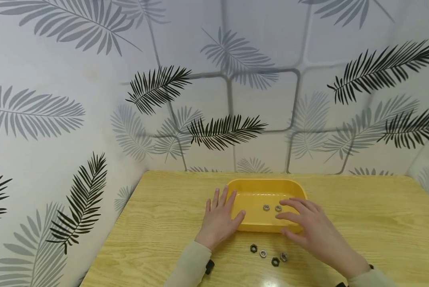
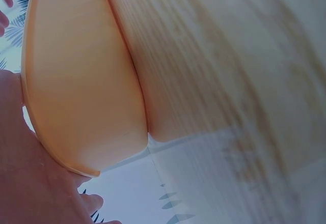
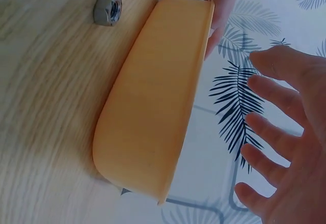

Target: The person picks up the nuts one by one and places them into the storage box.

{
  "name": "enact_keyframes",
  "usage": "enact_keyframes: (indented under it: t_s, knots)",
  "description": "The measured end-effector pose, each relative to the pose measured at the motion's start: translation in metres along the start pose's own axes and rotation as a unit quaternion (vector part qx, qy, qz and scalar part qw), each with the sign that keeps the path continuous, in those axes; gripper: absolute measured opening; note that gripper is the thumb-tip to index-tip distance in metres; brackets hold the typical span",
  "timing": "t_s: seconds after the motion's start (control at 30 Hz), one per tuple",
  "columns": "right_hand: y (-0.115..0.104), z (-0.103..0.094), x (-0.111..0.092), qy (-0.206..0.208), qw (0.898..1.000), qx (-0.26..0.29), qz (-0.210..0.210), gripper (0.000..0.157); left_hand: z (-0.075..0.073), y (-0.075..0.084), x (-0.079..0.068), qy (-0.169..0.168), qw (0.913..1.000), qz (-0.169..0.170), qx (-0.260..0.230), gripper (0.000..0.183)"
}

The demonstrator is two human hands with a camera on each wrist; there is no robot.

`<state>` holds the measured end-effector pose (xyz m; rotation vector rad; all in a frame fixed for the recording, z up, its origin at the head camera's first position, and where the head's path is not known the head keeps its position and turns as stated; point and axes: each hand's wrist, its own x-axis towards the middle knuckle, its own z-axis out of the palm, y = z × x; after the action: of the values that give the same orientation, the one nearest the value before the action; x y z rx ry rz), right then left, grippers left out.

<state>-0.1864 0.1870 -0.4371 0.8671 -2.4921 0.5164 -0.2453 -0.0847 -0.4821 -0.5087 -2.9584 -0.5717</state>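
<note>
A yellow tray [image 1: 262, 228] stands on the table, with two silver nuts, one in the middle [image 1: 266, 207] and one to its right [image 1: 278, 208], lying on its floor. My left hand [image 1: 218, 223] rests on the tray's left rim, fingers spread and fairly straight. Over the tray's right side hovers my right hand [image 1: 316, 229], its fingers apart and loosely bent, with nothing between them. In the right wrist view that hand [image 3: 290, 127] is clear of the tray's wall [image 3: 150, 91]. In front of the tray lie several black and silver nuts, among them a black nut [image 1: 254, 248] and a silver nut [image 1: 263, 254].
The light wood table [image 1: 157, 223] extends to both sides of the tray. Behind it rises a wall [image 1: 207, 95] with a feather pattern. Another black nut [image 1: 275, 262] and a silver nut [image 1: 284, 257] lie below my right hand's thumb side.
</note>
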Motion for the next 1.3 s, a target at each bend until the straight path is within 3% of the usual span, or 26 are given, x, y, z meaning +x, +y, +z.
enact_keyframes:
  t_s: [0.6, 1.3]
  knots:
    - [-0.018, 0.005, -0.023, -0.024, 1.0, 0.014, 0.013, 0.034, 0.002, -0.001, 0.001, -0.004, 0.9999, -0.008, 0.006, 0.071]
    - [-0.015, 0.016, -0.044, -0.043, 0.999, 0.012, -0.001, 0.032, 0.001, 0.0, 0.002, -0.005, 1.0, -0.006, 0.003, 0.071]
